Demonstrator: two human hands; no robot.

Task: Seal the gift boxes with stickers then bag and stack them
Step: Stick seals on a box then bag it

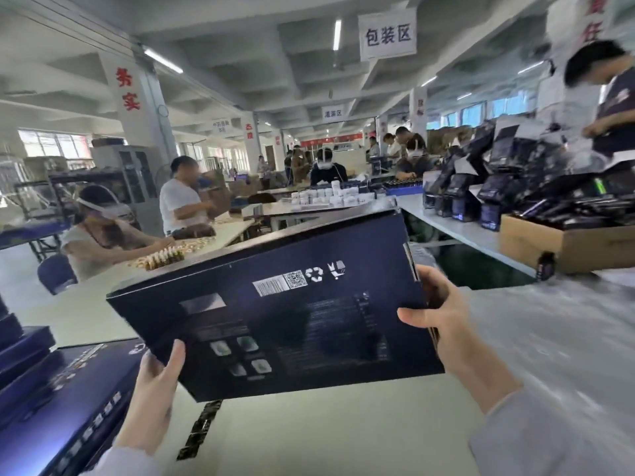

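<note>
Navy gift box (275, 304) tilted over my counter (326, 438), left hand (151, 393) fingers (176, 359) gripping its corner, right hand (446, 324) fingers gripping its side

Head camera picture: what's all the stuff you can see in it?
gift box: one, dark navy, held up in the air, barcode side showing
stacked gift boxes: several, dark blue, bottom left
dark strip: one, black, on the table below the held box; maybe stickers
plastic sheeting: one pile, clear, right
cardboard carton: one, brown, right
small packs: many, dark, right-hand table
table: one, white, underneath
workers: several, far tables
left hand: grips the box's near corner
right hand: grips the box's right edge
</note>
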